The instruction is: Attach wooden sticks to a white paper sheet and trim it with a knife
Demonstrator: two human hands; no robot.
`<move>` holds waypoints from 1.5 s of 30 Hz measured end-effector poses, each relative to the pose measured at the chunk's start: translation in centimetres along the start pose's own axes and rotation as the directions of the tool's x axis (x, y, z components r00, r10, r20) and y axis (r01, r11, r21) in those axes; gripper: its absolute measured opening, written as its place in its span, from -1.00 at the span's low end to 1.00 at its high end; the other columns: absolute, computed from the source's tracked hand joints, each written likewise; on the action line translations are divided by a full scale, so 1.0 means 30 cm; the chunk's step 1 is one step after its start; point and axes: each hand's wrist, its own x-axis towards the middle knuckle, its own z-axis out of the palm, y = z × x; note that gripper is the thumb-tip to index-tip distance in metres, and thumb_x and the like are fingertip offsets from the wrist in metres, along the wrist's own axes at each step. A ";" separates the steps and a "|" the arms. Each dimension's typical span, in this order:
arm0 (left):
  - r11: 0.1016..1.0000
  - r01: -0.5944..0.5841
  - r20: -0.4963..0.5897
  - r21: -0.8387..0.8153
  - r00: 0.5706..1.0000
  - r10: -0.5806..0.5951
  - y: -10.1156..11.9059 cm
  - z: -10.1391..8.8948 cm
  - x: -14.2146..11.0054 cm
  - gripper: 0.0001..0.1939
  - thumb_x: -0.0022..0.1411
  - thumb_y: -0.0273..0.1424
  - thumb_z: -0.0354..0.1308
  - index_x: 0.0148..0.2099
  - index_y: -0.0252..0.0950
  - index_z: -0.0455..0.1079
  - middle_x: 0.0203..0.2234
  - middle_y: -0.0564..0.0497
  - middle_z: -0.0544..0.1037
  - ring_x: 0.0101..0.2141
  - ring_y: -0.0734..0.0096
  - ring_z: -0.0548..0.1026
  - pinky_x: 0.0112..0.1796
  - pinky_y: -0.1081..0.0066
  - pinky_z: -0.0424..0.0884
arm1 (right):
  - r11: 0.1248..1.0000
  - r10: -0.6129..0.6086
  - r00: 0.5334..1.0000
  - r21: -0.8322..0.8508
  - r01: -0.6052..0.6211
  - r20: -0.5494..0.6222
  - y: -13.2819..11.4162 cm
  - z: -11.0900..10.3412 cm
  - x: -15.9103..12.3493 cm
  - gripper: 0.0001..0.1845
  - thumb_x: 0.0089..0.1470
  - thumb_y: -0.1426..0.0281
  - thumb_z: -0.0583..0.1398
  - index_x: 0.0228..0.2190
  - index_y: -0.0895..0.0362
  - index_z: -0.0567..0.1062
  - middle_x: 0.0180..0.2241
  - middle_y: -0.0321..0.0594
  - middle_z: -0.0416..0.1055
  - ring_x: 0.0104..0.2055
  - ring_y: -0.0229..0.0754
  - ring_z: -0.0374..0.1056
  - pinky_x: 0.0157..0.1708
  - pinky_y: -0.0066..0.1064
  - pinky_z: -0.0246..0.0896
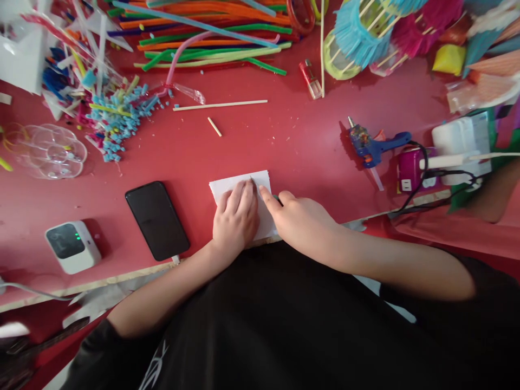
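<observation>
A white foam board piece (266, 214) lies on the red table near its front edge. My left hand (235, 216) presses flat on it, fingers stretched out side by side, with nothing held. My right hand (298, 219) is closed around a utility knife (255, 181), its index finger laid along the top. The thin tip of the knife meets the board just right of my left fingertips. Most of the handle is hidden inside my right hand; a small dark green bit shows by the index finger.
Left of the board lie a black phone (157, 220) and a white device (73, 246). A blue glue gun (376, 143) rests at right by a purple power adapter (416, 168). Behind are wooden sticks (221, 105), colourful pipe cleaners (215, 46) and blue scraps (117, 122).
</observation>
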 end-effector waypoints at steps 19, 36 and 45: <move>0.998 0.046 0.054 -0.038 0.998 -0.043 0.006 -0.012 0.006 -0.50 0.36 -0.49 -0.09 0.30 -0.52 0.23 0.10 -0.29 0.50 0.18 0.06 0.39 0.12 0.15 0.34 | 0.999 -0.047 0.996 0.023 0.049 -0.080 0.044 0.019 -0.008 -0.24 0.16 0.60 -0.11 0.38 0.27 0.00 -0.29 -0.01 0.42 -0.37 -0.03 0.44 -0.51 -0.30 0.11; 0.997 0.051 0.047 -0.057 0.998 -0.048 0.004 -0.009 0.004 -0.53 0.36 -0.44 -0.06 0.26 -0.49 0.29 0.10 -0.29 0.50 0.18 0.03 0.39 0.10 0.11 0.37 | 0.999 -0.038 0.999 -0.011 0.038 0.004 0.048 -0.012 -0.034 -0.16 0.07 0.66 -0.07 0.39 0.23 -0.01 -0.29 -0.03 0.41 -0.43 -0.09 0.40 -0.56 -0.34 0.00; 0.994 0.065 0.051 -0.089 0.997 -0.061 0.003 0.000 -0.003 -0.50 0.35 -0.45 -0.02 0.30 -0.43 0.24 0.12 -0.30 0.48 0.20 0.04 0.37 0.14 0.11 0.34 | 0.999 -0.042 0.998 -0.013 0.042 -0.042 0.059 -0.006 -0.040 -0.19 0.10 0.63 -0.05 0.38 0.19 0.03 -0.30 -0.05 0.41 -0.47 -0.15 0.34 -0.58 -0.37 -0.08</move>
